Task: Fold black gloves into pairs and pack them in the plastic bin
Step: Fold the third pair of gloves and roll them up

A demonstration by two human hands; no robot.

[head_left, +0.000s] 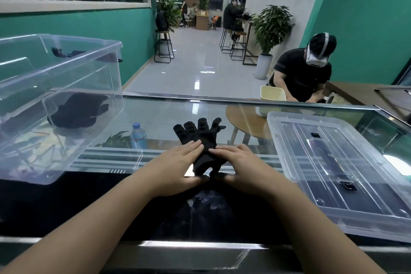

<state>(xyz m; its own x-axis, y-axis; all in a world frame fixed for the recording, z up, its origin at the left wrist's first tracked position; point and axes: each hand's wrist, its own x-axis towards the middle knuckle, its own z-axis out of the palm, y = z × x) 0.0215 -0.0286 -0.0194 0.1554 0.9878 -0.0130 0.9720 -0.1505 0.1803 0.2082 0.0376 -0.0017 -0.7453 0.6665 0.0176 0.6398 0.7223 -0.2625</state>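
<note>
We see dim, cool indoor light, glare on the glass counter (200,104) at centre, and wide-angle bending toward the edges.

A pair of black gloves (201,138) lies flat on the glass counter (160,118), stacked one on the other, fingers spread and pointing away from the person, cuffs toward the counter's near dark edge. To the left stands the clear plastic bin (66,87), open-topped and sitting partly over the glass. Inside it, against the right-hand wall, rests a dark bundle of folded gloves (77,110).
</note>
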